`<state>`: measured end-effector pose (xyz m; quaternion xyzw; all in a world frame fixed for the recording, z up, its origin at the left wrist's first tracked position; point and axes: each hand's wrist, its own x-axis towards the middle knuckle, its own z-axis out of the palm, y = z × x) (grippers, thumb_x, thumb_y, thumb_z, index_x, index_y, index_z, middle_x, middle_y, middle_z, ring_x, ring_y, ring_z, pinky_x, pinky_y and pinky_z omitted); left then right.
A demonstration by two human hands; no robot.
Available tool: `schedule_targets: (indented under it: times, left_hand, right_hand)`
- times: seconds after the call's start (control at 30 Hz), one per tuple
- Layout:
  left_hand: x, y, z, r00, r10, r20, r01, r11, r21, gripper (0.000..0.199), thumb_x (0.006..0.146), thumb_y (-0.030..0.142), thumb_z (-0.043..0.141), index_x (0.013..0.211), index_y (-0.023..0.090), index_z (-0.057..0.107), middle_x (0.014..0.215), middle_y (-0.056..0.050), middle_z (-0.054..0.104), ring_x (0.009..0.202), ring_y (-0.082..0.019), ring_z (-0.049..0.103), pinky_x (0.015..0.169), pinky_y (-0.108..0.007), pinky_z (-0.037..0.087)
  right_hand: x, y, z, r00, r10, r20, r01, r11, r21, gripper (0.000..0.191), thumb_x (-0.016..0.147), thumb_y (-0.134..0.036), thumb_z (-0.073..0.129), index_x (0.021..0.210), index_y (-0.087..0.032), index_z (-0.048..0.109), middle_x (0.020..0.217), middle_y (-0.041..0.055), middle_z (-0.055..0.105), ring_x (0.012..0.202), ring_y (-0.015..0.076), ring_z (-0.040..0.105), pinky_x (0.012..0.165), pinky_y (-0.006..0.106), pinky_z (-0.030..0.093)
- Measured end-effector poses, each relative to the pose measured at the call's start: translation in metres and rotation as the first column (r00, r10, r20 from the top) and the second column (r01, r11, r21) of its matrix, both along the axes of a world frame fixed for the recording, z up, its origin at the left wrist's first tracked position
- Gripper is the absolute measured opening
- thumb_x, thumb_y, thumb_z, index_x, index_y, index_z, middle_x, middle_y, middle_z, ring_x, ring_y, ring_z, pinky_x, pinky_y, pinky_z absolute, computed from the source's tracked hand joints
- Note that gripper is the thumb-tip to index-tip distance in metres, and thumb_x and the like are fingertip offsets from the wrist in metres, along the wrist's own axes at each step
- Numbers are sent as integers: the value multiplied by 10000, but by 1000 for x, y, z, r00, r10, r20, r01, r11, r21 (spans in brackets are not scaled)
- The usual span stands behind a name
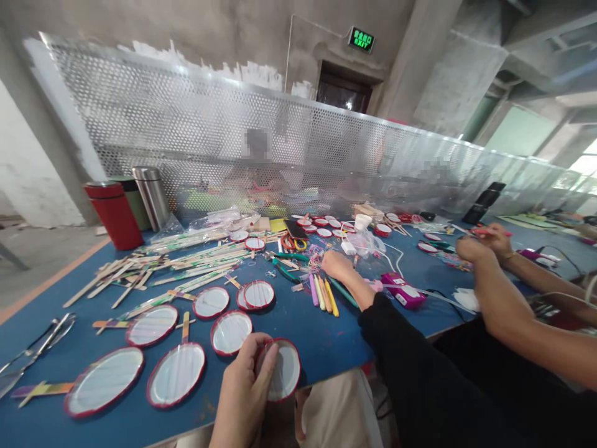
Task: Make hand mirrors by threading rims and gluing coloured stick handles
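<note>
disc [288, 373] at lower centre, pale face toward you, long axis roughly up the frame; your left hand [249, 376] pinches its left edge. your right hand [339, 266] is by threads [317, 254] mid-frame, grip impossible to tell.

A person's left grip [246, 382] pinches a red-rimmed disc [288, 370], a blue desk [284, 323] stretching beyond it, while the right grip [339, 267], fingers curled, is at a tangle of colored strings [316, 256]. Slim colored sticks [333, 300] lie just nearer than the right grip; a purple box [402, 291] sits to its right. Left of the left grip lie more rimmed discs [177, 375], with pale wooden strips [93, 283] farther off. Well right of both grips, a co-worker's hands [473, 250] hold a red tool [492, 233].
</note>
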<state>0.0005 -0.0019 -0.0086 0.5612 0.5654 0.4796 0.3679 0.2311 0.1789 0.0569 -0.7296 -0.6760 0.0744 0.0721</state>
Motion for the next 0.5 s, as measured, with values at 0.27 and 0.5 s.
schedule_targets:
  times: [0.27,0.5]
  left_hand:
    - [-4,-2,3,994,-77,83,77,997,1,259,818,457,556,800,204,608,643,22,584,579,-136,507,524,-207,396]
    - [-15,-3,5,901,-240,360,313,936,-159,396,844,475,540,1129,206,485,666,64,512,460,-85,442,405,-175,338]
  right_hand:
    - [-17,-69,9,758,158,-633,-217,976,-16,190,903,-278,457,869,-141,584,621,-29,564,499,83,520,454,185,376]
    - [-74,-143,-17,309,236,-921,-447,891,78,188,823,-353,575,803,-167,558,675,-37,528,588,83,474,536,192,363]
